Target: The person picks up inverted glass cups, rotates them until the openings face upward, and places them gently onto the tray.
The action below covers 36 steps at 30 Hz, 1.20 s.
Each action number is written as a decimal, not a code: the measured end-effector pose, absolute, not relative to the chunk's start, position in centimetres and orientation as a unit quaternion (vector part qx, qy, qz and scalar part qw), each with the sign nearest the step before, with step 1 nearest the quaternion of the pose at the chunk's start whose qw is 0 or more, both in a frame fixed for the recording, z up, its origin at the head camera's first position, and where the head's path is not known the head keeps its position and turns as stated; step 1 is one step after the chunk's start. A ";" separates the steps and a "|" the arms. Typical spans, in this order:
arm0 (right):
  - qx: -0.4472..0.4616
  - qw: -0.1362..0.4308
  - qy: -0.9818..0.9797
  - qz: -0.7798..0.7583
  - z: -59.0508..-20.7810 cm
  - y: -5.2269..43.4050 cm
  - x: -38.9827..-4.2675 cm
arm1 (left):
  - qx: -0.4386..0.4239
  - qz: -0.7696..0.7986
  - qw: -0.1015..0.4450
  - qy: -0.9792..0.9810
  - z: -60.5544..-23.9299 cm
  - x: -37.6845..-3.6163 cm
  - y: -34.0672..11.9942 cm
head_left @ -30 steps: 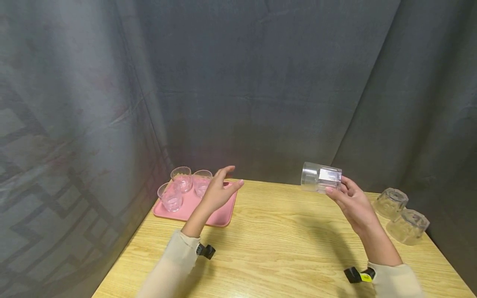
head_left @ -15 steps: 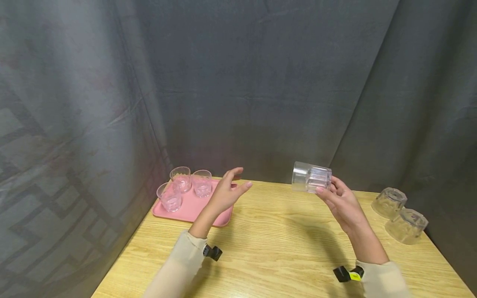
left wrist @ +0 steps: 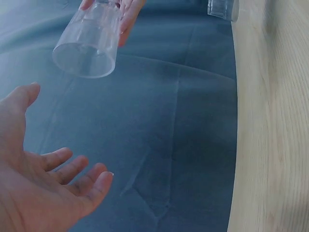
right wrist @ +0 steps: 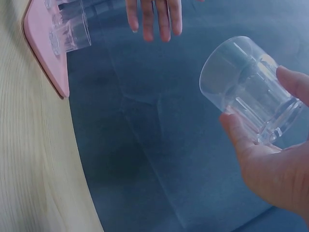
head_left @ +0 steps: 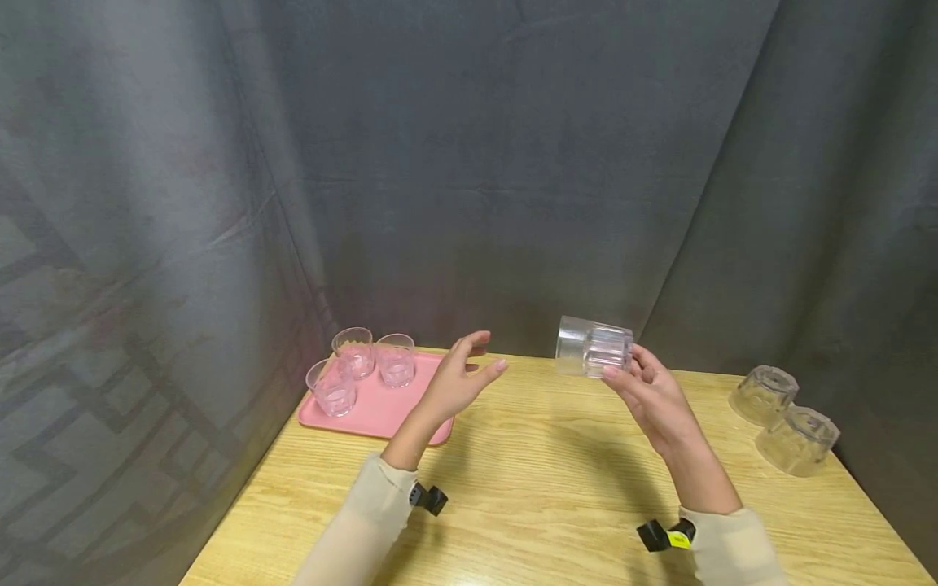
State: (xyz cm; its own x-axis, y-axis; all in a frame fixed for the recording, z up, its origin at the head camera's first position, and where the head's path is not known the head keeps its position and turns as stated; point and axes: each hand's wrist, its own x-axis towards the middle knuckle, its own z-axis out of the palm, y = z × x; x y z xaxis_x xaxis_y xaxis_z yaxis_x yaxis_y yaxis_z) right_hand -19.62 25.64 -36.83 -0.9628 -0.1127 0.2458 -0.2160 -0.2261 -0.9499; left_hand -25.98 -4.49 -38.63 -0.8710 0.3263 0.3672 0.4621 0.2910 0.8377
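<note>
Clear glass (head_left: 593,347) sideways in right grip (head_left: 648,395); left grip (head_left: 458,382) released, empty.

Both arms in long cream sleeves. Small black device strapped at each wrist; the right one carries a yellow tag. Hands bare.
</note>
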 end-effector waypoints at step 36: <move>0.187 -0.009 -0.606 0.773 -37.8 21.2 -20.3 | -0.310 -0.566 -0.013 -0.764 -39.2 -25.3 -2.5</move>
State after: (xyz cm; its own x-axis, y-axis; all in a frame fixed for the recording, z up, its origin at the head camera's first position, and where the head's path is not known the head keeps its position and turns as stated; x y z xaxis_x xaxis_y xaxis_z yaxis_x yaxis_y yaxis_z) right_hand -20.35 21.16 -37.79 -0.9296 -0.2409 0.2790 -0.2131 -0.2664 -0.9400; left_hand -25.33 -2.49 -39.17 -0.8075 0.4886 0.3305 0.4589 0.1681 0.8725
